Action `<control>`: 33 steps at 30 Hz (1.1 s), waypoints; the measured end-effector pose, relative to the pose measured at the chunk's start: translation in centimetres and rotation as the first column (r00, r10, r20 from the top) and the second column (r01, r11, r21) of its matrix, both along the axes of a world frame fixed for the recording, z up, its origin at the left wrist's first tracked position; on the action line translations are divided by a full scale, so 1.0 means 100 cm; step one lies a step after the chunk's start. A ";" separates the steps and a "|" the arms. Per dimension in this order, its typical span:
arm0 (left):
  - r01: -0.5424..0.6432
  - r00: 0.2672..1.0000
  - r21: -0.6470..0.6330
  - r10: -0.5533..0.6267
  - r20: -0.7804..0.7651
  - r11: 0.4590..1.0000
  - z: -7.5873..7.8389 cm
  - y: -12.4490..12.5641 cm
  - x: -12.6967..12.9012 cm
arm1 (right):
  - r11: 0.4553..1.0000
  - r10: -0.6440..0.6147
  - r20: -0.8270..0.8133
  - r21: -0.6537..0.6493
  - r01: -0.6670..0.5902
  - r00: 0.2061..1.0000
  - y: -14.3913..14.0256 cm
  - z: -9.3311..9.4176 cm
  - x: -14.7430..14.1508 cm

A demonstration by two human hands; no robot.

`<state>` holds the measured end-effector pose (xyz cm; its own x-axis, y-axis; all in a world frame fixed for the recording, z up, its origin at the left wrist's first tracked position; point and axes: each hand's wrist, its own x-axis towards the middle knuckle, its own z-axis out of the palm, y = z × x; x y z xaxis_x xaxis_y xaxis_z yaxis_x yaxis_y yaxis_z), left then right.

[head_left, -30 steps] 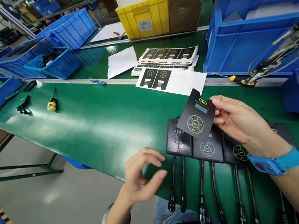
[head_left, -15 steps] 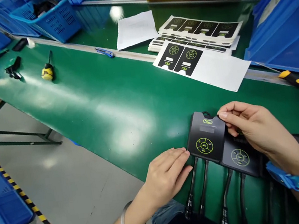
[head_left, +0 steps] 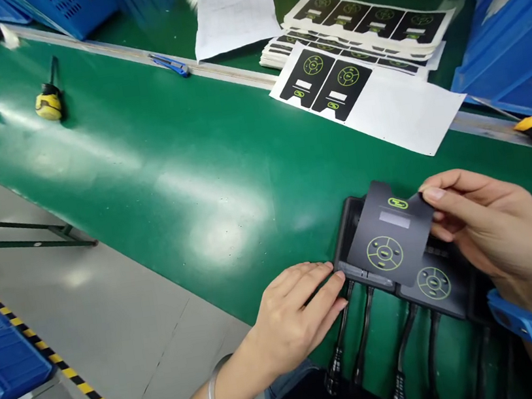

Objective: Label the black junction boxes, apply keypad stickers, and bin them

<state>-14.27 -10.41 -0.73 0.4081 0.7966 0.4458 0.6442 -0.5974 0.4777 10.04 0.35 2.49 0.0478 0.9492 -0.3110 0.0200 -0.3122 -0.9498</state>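
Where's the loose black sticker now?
Right of centre in the head view, the black sticker is pinched in the right hand, over the leftmost black box, beside the left hand.

– What's the R hand (head_left: pixel 490 227) got?
– Blk label (head_left: pixel 373 227), pinched nr its upper R corner, held at a slant over the leftmost blk box (head_left: pixel 348 223).
– & the L hand (head_left: pixel 295 314)?
– Fingers straight, tips at that box's lower L corner.
– Rest of the bench (head_left: pixel 236 131)?
– Sheet (head_left: pixel 405 114) w/ 2 more labels (head_left: pixel 308 74) by the stack (head_left: pixel 372 21), blue cutter (head_left: pixel 171 65) further L, yellow screwdriver (head_left: pixel 49 104) far L.
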 end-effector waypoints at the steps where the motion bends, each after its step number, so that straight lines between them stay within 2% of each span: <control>1: -0.001 1.000 -0.003 0.001 0.016 1.000 0.000 0.000 0.000 | 0.999 0.039 0.028 0.009 -0.039 0.999 -0.001 -0.001 0.000; 3: -0.005 0.999 -0.010 0.006 0.041 1.000 -0.001 -0.001 0.000 | 0.993 0.111 0.105 0.021 -0.113 0.988 -0.003 -0.004 0.000; 5: -0.008 0.999 0.007 0.008 0.038 1.000 -0.001 -0.001 0.000 | 0.992 0.124 0.123 0.018 -0.127 0.985 -0.003 -0.005 0.000; 10: 0.013 0.991 -0.017 -0.016 -0.136 1.000 0.001 0.003 0.004 | 0.997 -0.074 -0.037 -0.031 0.073 0.997 0.001 -0.001 -0.001; 14: 0.011 0.973 -0.033 -0.019 -0.228 0.999 0.002 0.003 0.006 | 0.992 -0.117 -0.034 -0.052 0.115 0.993 0.002 0.001 -0.001; 16: -0.003 0.981 -0.021 -0.001 -0.195 1.000 0.002 0.002 0.006 | 0.994 -0.104 -0.044 -0.045 0.102 0.994 0.002 0.000 -0.001; 19: -0.016 1.000 0.016 0.016 -0.017 1.000 0.002 0.000 0.004 | 0.995 -0.091 -0.059 -0.052 0.088 0.994 0.002 0.001 -0.002; 22: -0.058 0.991 -0.004 0.058 0.119 0.998 0.002 0.000 0.002 | 0.998 -0.038 -0.050 -0.052 0.035 0.998 0.000 0.002 -0.002; 25: -0.050 0.992 -0.055 0.056 0.116 0.997 0.001 0.001 0.001 | 0.996 0.083 0.046 -0.025 -0.082 0.995 -0.003 0.002 -0.001; 28: -0.033 0.994 -0.020 0.035 0.106 0.999 -0.002 0.003 0.001 | 0.980 0.194 0.224 -0.007 -0.197 0.955 -0.007 0.001 0.001; 30: -0.037 0.994 -0.001 0.037 0.103 0.999 -0.003 0.003 0.001 | 0.976 0.208 0.311 -0.006 -0.218 0.927 -0.009 0.000 0.000; 33: -0.039 0.994 0.007 0.039 0.103 0.999 -0.003 0.002 0.001 | 0.974 0.208 0.355 0.008 -0.225 0.911 -0.011 -0.001 0.001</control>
